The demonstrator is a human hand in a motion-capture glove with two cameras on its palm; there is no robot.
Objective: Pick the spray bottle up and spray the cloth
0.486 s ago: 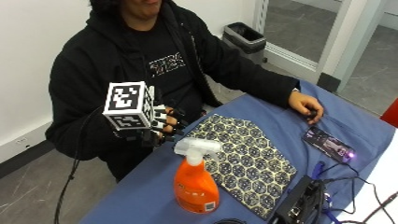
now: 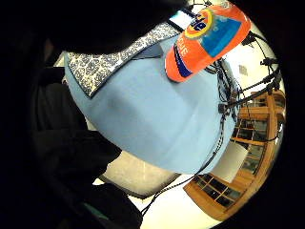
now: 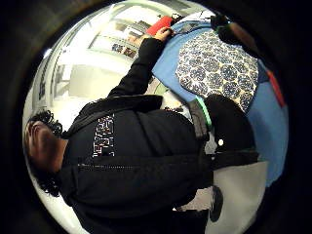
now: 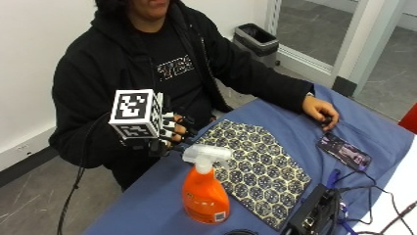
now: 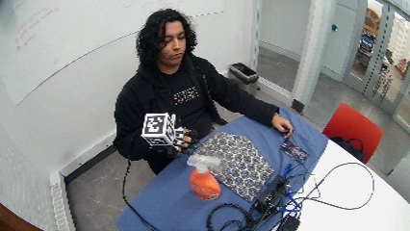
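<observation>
Nothing much had shifted: right hand [image 4: 174, 128] stayed raised beside the spray bottle [image 4: 204, 188], fingers loosely curled, empty, near the cloth [image 4: 257, 164].

Spray bottle [image 4: 204, 196] stands on the table [image 4: 150, 210], beside the cloth [image 4: 261, 166].

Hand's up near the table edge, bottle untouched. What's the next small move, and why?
Probably reach the gloved right hand forward and down toward the spray bottle's neck. The bottle stands upright on the table beside the cloth, and the hand hovers apart from it, holding nothing.
</observation>
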